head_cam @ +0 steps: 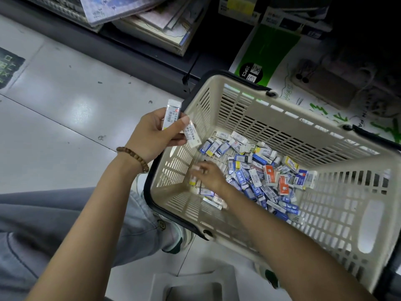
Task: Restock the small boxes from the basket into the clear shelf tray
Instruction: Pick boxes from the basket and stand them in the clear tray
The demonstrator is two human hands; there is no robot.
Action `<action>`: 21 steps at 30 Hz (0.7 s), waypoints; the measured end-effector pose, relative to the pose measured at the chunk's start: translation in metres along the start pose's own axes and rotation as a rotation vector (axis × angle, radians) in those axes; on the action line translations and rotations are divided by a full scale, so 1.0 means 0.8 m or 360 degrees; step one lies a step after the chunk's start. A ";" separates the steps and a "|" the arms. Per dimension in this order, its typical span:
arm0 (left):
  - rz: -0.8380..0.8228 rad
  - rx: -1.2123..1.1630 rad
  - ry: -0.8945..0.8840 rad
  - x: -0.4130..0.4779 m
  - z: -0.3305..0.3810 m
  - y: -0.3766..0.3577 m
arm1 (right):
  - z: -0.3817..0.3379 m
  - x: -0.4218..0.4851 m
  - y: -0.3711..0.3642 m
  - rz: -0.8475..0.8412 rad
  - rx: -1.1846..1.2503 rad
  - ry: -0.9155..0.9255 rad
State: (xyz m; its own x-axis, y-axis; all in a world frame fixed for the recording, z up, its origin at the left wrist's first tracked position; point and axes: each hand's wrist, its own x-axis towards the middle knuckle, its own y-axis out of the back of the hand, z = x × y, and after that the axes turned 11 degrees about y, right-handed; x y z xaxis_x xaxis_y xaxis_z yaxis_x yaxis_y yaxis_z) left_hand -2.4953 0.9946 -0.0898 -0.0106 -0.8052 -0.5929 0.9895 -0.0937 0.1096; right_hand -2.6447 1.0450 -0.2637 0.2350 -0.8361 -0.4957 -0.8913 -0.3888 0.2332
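A glossy, pale tiled floor [65,101] runs up to a dark low shelf [134,51] stacked with flat paper notebooks [156,20]. Beside it on the floor stands a beige slotted plastic basket [347,213] with a dark rim. Its bottom is partly covered by a loose heap of small boxes [260,177]. They are little rectangular card packs, mostly blue and white, a few orange or yellow-ended, many with white price stickers.

The step in hand looks like gathering: picking boxes out of the basket and collecting them before any go to the shelf. The left hand [152,137], with a wooden bead bracelet [132,156] at its wrist, hovers over the basket's left rim. It pinches at least two long white boxes [171,115] between thumb and curled fingers, fanned apart. The right hand [209,174] is down inside the basket at the left edge of the heap, fingertips among the boxes. It is blurred, so I cannot tell whether it grips one or only touches them.

The clear shelf tray is not in view, so nothing shows as restocked here. The next move probably calls for a fine pinch on one slim, smooth-faced box without dragging its neighbours, then a transfer to the left hand's bundle. The packs look light and slick, and could slip from a growing fan.
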 end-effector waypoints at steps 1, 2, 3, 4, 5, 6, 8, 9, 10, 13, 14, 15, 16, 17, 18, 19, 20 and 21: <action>-0.0043 0.0041 -0.0001 -0.001 0.001 -0.007 | -0.007 -0.005 0.020 0.0052 0.0102 -0.0013; -0.0094 0.0090 0.0000 -0.002 0.000 -0.015 | -0.014 -0.012 0.043 0.0114 0.0187 -0.0016; -0.0149 0.0136 0.0011 -0.002 -0.001 -0.025 | -0.022 -0.019 0.069 0.0179 0.0240 -0.0018; -0.0204 0.0168 0.0039 -0.003 -0.003 -0.034 | -0.032 -0.028 0.096 0.0245 0.0288 -0.0014; -0.0253 0.0190 0.0079 -0.004 -0.007 -0.042 | -0.044 -0.039 0.121 0.0314 0.0354 -0.0011; -0.0289 0.0216 0.0122 -0.005 -0.010 -0.049 | -0.057 -0.049 0.143 0.0377 0.0441 -0.0003; -0.0318 0.0258 0.0213 -0.006 -0.017 -0.057 | -0.084 -0.065 0.173 0.0422 0.0626 0.0081; -0.0323 0.0230 0.0259 -0.006 -0.018 -0.059 | -0.096 -0.069 0.179 0.0403 0.0719 0.0136; -0.0330 0.0157 0.0314 -0.007 -0.019 -0.061 | -0.108 -0.071 0.180 0.0357 0.0795 0.0181; -0.0417 -0.0064 0.0409 -0.014 -0.017 -0.064 | -0.133 -0.067 0.153 0.0181 0.0885 0.0223; -0.0466 -0.0028 0.0378 -0.017 -0.016 -0.062 | -0.138 -0.063 0.141 0.0130 0.0915 0.0216; -0.0498 0.0038 0.0324 -0.019 -0.015 -0.059 | -0.141 -0.058 0.131 0.0087 0.0956 0.0202; -0.0494 0.0083 0.0269 -0.020 -0.013 -0.054 | -0.140 -0.053 0.124 0.0056 0.1020 0.0188; -0.0452 0.0088 0.0232 -0.020 -0.010 -0.047 | -0.137 -0.046 0.121 0.0053 0.1088 0.0172; -0.0393 0.0056 0.0214 -0.020 -0.005 -0.040 | -0.131 -0.039 0.120 0.0089 0.1115 0.0142; -0.0330 0.0005 0.0198 -0.020 -0.001 -0.032 | -0.120 -0.032 0.121 0.0156 0.1036 0.0090; -0.0273 -0.0054 0.0183 -0.019 0.004 -0.023 | -0.106 -0.024 0.121 0.0232 0.0840 0.0009; -0.0233 -0.0120 0.0166 -0.018 0.010 -0.015 | -0.088 -0.017 0.119 0.0284 0.0597 -0.0096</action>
State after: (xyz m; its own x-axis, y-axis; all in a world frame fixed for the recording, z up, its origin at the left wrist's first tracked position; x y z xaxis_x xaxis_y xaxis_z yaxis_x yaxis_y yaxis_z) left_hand -2.5084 1.0030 -0.0762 -0.1441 -0.7209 -0.6779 0.9865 -0.1583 -0.0414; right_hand -2.7055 0.9916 -0.1757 0.0509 -0.8492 -0.5256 -0.9980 -0.0626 0.0045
